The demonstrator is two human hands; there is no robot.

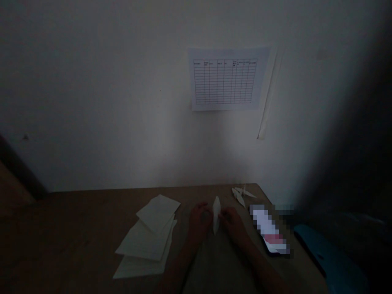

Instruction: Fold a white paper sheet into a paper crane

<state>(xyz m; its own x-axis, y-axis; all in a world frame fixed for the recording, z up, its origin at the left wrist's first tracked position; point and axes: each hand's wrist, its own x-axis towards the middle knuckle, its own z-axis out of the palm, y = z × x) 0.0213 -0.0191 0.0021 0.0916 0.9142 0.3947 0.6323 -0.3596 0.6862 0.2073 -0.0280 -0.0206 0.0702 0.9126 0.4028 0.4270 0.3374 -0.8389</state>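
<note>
A narrow folded piece of white paper (216,216) stands lengthwise between my two hands, long and pointed at both ends. My left hand (200,220) pinches its left side, with the thumb and a finger curled toward it. From the other side, the fingertips of my right hand (231,222) grip its right edge. Several loose sheets of lined paper (147,241) lie overlapping to the left of my left hand. Beyond my right hand, near the back corner, lies a folded paper crane (240,196) with pointed wings. The dim light hides the fine folds.
A phone (269,232) with a lit, blurred screen lies right of my right arm. The brown table (76,237) meets a white wall (107,102) that bears a printed grid sheet (225,81). A teal object (330,257) sits past the table's right edge.
</note>
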